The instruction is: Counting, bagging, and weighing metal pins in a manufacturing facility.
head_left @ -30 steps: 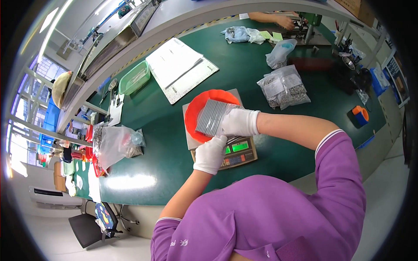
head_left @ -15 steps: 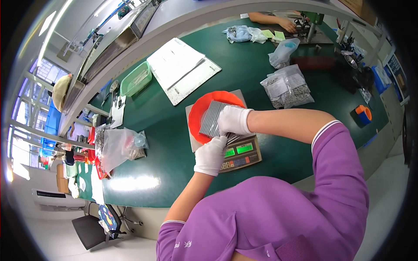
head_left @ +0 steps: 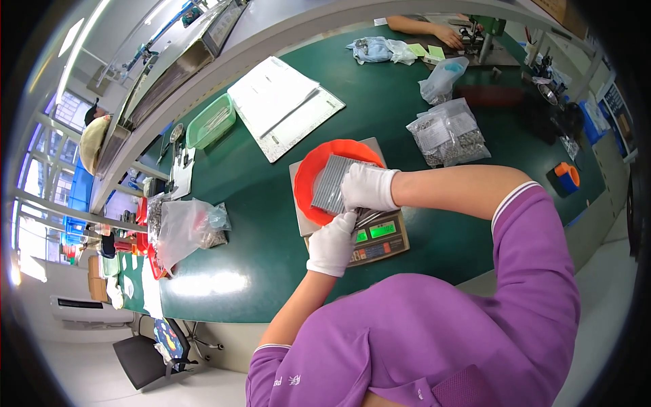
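Observation:
A red-orange scalloped bowl (head_left: 304,184) rests on the pan of a digital scale (head_left: 397,247), whose green display is lit. Thin grey metal rods (head_left: 329,185) lie side by side in the bowl. My right hand (head_left: 369,188), in a white glove, is curled over their right end, its fingers closed around some of them. Just below, my left hand (head_left: 332,246), also white-gloved, is pinched beside the rod ends that stick out under my right hand. What its fingertips hold is mostly hidden, and they touch the bowl's near side.
Papers on a clipboard (head_left: 274,98) and a green basket of thin pieces (head_left: 211,122) lie beyond. Bags of small metal parts (head_left: 447,134) sit right, plastic bags (head_left: 183,234) left. A blue-orange tape roll (head_left: 567,178) stands far right. Another person's hand (head_left: 447,36) works at the far edge.
Both hands have shifted very slightly to the right, still at the rods. The left hand covers more of the scale's left display and keys.

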`<state>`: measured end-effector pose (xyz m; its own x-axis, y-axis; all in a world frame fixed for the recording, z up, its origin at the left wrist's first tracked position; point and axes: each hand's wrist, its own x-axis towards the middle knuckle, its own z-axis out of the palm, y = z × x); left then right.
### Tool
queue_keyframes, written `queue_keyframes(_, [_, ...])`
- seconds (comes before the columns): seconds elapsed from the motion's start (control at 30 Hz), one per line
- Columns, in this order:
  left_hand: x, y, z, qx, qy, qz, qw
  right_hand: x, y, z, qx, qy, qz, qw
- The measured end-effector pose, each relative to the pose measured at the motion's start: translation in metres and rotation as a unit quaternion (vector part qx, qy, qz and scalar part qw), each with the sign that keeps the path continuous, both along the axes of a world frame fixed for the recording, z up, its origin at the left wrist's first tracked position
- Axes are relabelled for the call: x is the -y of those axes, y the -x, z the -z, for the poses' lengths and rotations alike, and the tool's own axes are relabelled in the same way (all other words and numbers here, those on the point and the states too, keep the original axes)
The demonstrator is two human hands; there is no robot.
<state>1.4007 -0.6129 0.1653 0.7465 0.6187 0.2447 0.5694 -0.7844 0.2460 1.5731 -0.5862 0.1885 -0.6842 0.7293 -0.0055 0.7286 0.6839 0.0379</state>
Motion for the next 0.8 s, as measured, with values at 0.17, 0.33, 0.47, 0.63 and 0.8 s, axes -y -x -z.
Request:
queue_keyframes(0.17, [0.008, 0.014, 0.001, -0.015, 0.013, 0.003, 1.000, 0.001, 0.001, -0.011, 0.007, 0.076, 0.020, 0.997])
queue_keyframes(0.33, [0.029, 0.047, 0.029, 0.101, 0.132, -0.108, 0.980, -0.002, 0.001, -0.001, 0.040, 0.059, -0.018, 0.997])
queue_keyframes(0.47, [0.045, 0.071, 0.056, 0.191, 0.281, -0.187, 0.921, -0.007, -0.016, -0.008, -0.006, 0.057, -0.120, 0.991])
queue_keyframes(0.63, [0.063, 0.098, 0.077, 0.312, 0.468, -0.261, 0.784, -0.003, -0.037, -0.018, -0.075, 0.050, -0.122, 0.988])
queue_keyframes(0.8, [0.072, 0.092, 0.065, 0.321, 0.527, -0.290, 0.732, 0.015, -0.067, 0.015, -0.380, 0.120, -0.071, 0.914])
